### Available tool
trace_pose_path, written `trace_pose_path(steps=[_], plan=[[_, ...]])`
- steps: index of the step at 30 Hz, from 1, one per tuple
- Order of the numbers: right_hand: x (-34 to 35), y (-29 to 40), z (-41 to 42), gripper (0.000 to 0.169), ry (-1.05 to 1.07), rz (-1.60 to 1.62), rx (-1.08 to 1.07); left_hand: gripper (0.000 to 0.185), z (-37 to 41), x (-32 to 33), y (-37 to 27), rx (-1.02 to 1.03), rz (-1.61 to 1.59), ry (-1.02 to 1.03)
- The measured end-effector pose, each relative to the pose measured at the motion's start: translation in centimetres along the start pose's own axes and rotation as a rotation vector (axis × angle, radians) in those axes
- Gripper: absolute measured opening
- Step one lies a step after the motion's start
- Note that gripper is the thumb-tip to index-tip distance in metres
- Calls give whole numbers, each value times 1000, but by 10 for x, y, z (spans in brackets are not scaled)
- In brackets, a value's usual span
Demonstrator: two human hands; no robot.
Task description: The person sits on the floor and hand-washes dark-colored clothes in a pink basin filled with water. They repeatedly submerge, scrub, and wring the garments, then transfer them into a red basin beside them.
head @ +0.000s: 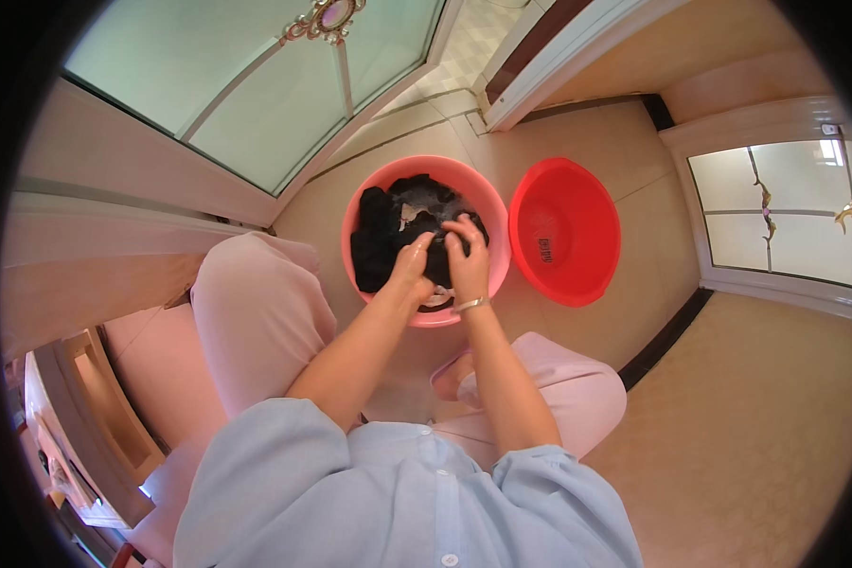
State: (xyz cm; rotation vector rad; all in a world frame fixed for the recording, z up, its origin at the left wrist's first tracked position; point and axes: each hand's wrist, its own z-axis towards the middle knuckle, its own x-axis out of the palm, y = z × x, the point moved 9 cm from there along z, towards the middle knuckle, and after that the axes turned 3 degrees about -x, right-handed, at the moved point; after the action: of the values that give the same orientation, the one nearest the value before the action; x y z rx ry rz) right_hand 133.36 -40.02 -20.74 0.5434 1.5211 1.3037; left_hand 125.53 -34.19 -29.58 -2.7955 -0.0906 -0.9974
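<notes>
A pink plastic basin [498, 213] stands on the floor before me, with wet black cloth [375, 241] and dark, sudsy water [446, 197] inside. Over its near half, my left hand [414, 268] grips a bunched part of the black cloth, thumb pointing up. My right hand [470, 257] holds the same bunch from the other side, fingers curled and wet. A bracelet circles my right wrist. Among the dark fabric, a pale patch [409, 215] shows near the middle of the basin. My fingertips are partly hidden by the cloth.
Close against the pink basin's right side stands a red plastic basin [575, 227] with printed marks inside. A glass-paned door [270, 135] rises at the upper left, and another paned door [788, 213] at the right. My knees flank the pink basin on the tiled floor [653, 206].
</notes>
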Motion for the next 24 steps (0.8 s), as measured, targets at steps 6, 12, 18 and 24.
trace_pose_path(steps=[6, 12, 18, 24], plan=[[30, 93, -61, 13, 68, -217, -282, 26, 36, -38, -26, 132, 489, 140], [-9, -13, 25, 15, -202, -189, 54, 22, -16, 10, 1, -17, 83, 21], [19, -96, -26, 27, 159, 944, 945, 24, 1, 7, -1, -94, 126, 79], [2, -27, -44, 34, 66, 413, 398, 9, 32, -15, -28, 69, -78, 90]])
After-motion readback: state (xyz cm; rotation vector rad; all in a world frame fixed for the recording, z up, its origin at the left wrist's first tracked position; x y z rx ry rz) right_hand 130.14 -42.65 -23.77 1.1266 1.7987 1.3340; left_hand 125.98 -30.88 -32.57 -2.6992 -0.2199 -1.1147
